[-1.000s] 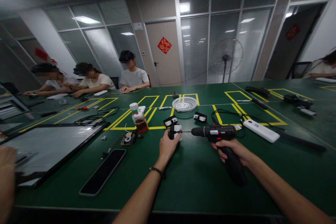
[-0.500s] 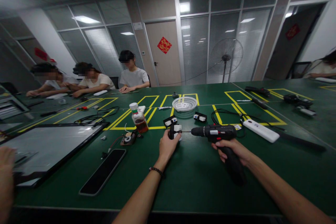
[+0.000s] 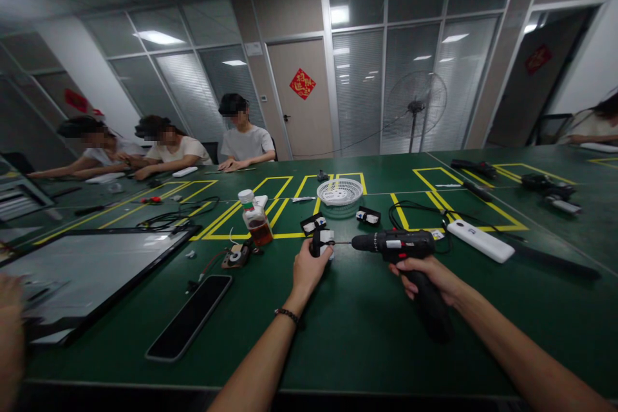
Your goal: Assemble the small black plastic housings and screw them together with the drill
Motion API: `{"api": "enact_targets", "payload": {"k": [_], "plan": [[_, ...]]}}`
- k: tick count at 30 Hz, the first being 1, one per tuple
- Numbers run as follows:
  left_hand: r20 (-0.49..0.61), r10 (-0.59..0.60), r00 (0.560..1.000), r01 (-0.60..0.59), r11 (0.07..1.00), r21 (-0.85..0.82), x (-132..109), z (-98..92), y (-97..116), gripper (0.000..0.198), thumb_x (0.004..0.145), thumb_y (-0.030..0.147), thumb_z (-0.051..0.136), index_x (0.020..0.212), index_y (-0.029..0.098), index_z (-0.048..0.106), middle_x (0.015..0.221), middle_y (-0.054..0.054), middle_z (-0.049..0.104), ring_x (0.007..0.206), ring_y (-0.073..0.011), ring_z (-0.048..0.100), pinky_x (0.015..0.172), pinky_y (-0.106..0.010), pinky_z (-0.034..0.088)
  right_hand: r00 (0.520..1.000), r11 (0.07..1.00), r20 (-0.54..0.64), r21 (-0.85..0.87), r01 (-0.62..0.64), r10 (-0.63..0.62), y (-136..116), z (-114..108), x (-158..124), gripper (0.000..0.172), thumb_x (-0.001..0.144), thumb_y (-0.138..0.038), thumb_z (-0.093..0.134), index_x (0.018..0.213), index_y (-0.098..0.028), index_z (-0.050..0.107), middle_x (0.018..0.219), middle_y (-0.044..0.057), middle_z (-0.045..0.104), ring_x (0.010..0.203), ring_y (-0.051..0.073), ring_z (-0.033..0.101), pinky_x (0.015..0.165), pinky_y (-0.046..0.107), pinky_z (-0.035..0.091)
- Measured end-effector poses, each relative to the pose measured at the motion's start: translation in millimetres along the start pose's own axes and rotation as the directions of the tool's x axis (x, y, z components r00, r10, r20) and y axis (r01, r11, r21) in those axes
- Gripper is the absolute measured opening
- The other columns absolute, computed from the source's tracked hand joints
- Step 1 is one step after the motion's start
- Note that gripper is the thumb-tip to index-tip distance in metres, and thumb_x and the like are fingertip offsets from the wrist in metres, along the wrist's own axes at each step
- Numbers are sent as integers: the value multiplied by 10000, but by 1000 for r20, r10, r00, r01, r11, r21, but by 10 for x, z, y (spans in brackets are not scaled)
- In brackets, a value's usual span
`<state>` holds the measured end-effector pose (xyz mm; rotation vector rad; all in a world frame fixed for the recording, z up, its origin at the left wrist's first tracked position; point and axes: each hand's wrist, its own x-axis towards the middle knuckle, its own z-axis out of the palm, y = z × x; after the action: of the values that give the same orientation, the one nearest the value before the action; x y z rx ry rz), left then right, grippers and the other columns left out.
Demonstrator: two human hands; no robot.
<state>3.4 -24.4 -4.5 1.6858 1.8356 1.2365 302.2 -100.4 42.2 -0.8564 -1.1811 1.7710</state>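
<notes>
Cordless drill [image 3: 398, 243] levelled at a small black-and-white part [image 3: 315, 244]

Head view: the person's two hands are apart, each occupied. Their left hand [image 3: 306, 267] pinches the black-and-white part above the green worktop [image 3: 357, 341], thumb on the near side. Their right hand [image 3: 429, 273] is wrapped round the drill's grip, and the slim bit [image 3: 343, 243] points left, its tip at the part beside the thumb; whether it is seated inside cannot be told.

Just beyond lie two similar pieces, one on the left [image 3: 313, 223] and one on the right [image 3: 368, 215], with a white slotted basket [image 3: 340, 192] behind them. Left of the hands stand or lie a bottle of amber liquid [image 3: 255, 219], a smartphone [image 3: 190, 318] and a black-framed panel [image 3: 116, 270]. A white oblong device [image 3: 480, 241] lies to the right. Three co-workers sit at the far left; another person's blurred hand shows at the left edge.
</notes>
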Motion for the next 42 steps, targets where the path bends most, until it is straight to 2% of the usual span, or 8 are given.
{"api": "enact_targets", "payload": {"k": [16, 28, 39, 42], "plan": [[5, -23, 1000, 22, 1000, 18, -7, -7, 37, 511, 753, 574, 625, 1124, 224, 600, 1045, -99, 692, 930, -249, 645, 762, -312, 470, 1000, 1000, -12, -5, 10, -10, -13, 17, 0, 189, 814, -289, 628, 870, -110, 606, 609, -11, 541, 430, 83, 454, 458, 275, 494], [8, -37, 999, 37, 999, -27, -11, -23, 57, 515, 746, 565, 638, 1111, 203, 604, 1030, -113, 690, 922, -254, 647, 768, -314, 468, 1000, 1000, 2, -11, 7, -7, -19, 1, -11, 195, 825, -291, 617, 874, -102, 620, 595, -5, 537, 437, 85, 451, 467, 275, 498], [19, -31, 999, 32, 998, -47, 27, 16, -27, 560, 746, 599, 622, 1136, 197, 602, 1042, -114, 688, 918, -246, 647, 760, -314, 474, 1000, 1000, -23, -6, 21, -21, -21, 16, -6, 247, 789, -301, 650, 939, -105, 644, 894, 88, 626, 473, 80, 481, 476, 299, 514], [19, -43, 999, 44, 997, -69, 36, 20, -25, 549, 750, 587, 624, 1134, 196, 602, 1042, -114, 691, 919, -244, 651, 767, -316, 480, 999, 1000, -13, -5, 29, -29, -26, 19, -7, 239, 786, -304, 656, 927, -112, 648, 880, 77, 625, 471, 79, 478, 472, 291, 513]]}}
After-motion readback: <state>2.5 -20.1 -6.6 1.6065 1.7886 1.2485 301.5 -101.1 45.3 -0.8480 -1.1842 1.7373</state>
